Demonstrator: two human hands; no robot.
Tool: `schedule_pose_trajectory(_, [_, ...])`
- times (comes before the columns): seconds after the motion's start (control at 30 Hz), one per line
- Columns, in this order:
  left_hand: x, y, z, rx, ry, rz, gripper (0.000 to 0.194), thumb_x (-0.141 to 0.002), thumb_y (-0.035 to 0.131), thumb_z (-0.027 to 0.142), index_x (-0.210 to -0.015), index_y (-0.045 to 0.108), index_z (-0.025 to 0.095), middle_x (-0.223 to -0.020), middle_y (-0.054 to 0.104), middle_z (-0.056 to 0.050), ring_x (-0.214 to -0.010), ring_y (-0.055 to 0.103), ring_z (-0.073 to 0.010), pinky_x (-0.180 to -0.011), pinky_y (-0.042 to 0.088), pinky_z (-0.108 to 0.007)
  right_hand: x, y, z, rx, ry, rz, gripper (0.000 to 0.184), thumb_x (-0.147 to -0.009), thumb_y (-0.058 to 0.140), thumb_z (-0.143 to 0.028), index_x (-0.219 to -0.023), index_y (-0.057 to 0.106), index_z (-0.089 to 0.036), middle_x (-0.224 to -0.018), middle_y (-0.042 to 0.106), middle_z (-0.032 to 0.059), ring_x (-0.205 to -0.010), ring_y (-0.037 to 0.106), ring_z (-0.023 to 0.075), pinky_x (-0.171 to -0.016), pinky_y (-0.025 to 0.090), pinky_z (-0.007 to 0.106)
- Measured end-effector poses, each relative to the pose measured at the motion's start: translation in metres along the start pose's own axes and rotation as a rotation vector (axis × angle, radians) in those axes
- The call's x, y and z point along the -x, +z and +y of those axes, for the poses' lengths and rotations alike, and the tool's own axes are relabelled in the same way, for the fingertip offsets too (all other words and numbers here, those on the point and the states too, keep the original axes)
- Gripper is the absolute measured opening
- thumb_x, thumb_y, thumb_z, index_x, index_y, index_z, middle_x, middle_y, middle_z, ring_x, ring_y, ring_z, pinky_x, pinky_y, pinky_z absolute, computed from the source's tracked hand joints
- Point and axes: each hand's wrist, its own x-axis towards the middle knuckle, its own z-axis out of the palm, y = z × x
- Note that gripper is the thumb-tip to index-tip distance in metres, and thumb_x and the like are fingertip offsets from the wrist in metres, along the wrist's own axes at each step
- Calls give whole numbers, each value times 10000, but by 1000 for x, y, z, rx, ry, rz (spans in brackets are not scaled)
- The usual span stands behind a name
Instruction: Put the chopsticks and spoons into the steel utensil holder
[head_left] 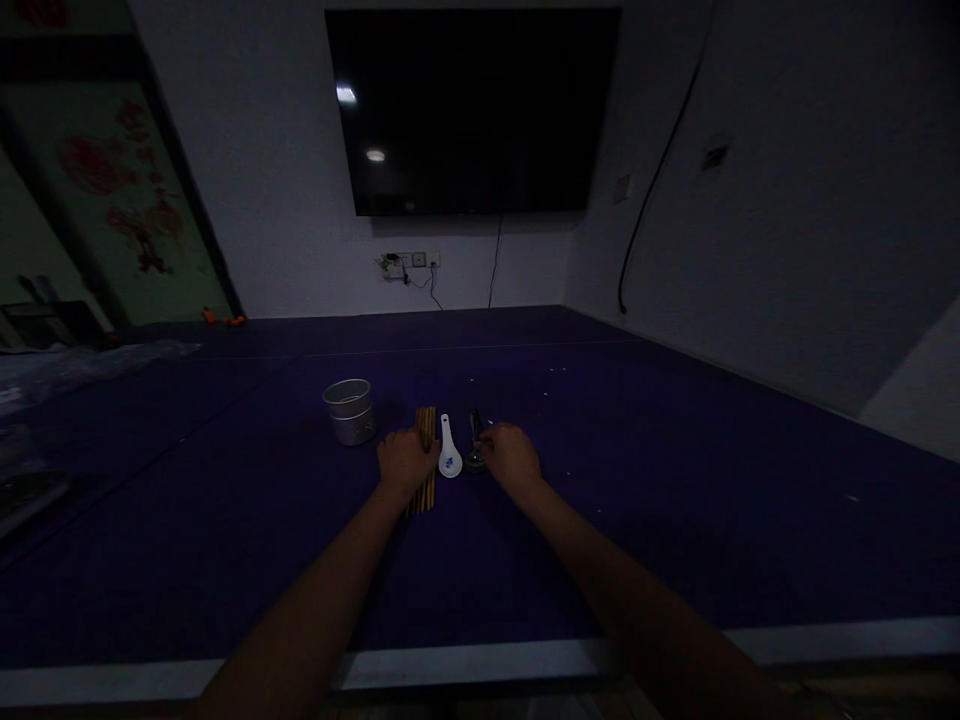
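My left hand [405,461] lies across a row of several wooden chopsticks [426,425], thumb on their right side and fingers curled over the left. Just right of them a white soup spoon [450,462] with a blue mark in its bowl rests on the purple surface, its handle pointing away from me. My right hand [511,455] pinches at a dark metal spoon [475,432], whose handle also points away. Its fingertips partly cover the spoon, so whether there is more than one cannot be made out. To the left of the chopsticks stands an upright metal cup [350,412].
The purple surface [675,500] has a pale front edge [465,664] and small white scraps on it. Clear plastic wrapping [105,365] lies far left, with an orange item [223,319] behind. A TV [480,110] hangs on the back wall above sockets [418,259].
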Motion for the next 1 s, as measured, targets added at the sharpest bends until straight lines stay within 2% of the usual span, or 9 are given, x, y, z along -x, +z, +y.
schedule_pose_trajectory(0.2, [0,-3,2,1,-18,-34,458,-799,397,476,-1000,644,146,-966,681,-148,-957,621,-284,-786,435,-350,6,-1,-10,24,-158,-43,189,-843,538,-226,-883,723,-210,-948,705,82,-980,609,189,-838,406,252])
schedule_pose_trajectory(0.4, [-1,-5,-1,-3,-51,-43,473,-794,399,474,-1008,641,128,-966,685,-155,-955,624,-290,-781,438,-352,9,-1,-12,37,-186,-90,247,-871,502,-307,-876,725,-201,-923,713,97,-938,629,201,-804,407,261])
schedule_pose_trajectory(0.7, [-5,-6,-7,-12,-105,-51,480,-786,410,480,-1013,651,131,-973,688,-158,-985,620,-294,-801,437,-352,9,0,-14,40,-292,-123,216,-869,517,-310,-861,708,-208,-944,710,78,-940,626,197,-798,395,254])
schedule_pose_trajectory(0.87, [-6,-8,-10,-18,-127,-66,479,-789,413,477,-1025,648,133,-990,683,-166,-999,615,-295,-815,434,-360,12,0,-16,15,-411,-134,238,-871,512,-304,-971,691,-183,-1006,694,92,-1030,590,201,-876,375,255])
schedule_pose_trajectory(1.0, [-6,-8,-11,-8,-126,-60,479,-787,414,475,-1051,636,141,-1006,681,-161,-993,618,-297,-813,434,-371,12,3,-15,4,-479,-152,244,-862,528,-326,-977,691,-185,-1036,685,91,-1085,564,211,-930,354,271])
